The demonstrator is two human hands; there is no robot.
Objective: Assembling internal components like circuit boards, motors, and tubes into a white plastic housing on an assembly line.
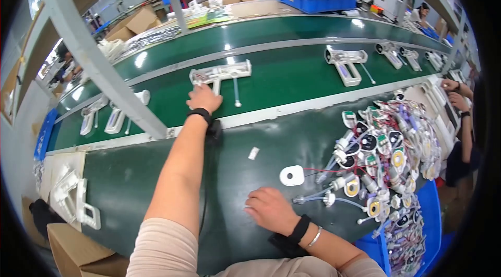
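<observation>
My left hand (204, 98) reaches across to the green conveyor, its fingers closed at the near end of a white gun-shaped housing half (222, 72). That housing has a clear tube section, and a thin tube (236, 92) with a small round end hangs from it. My right hand (272, 210) lies on the dark green work mat, holding nothing, fingers loosely apart. Just beyond it sits a white rounded part with a black centre (291, 176), with red wire leading to a heap of electronic assemblies (383, 146). Nearby lies a piece of clear tubing with connectors (329, 199).
More gun-shaped housings (347, 65) stand along the conveyor. A grey metal post (99, 52) rises at left. White housing pieces (86, 204) lie at the mat's left end above a cardboard box (78, 248). A blue bin (430, 219) of assemblies and another person's hands (458, 94) are at right.
</observation>
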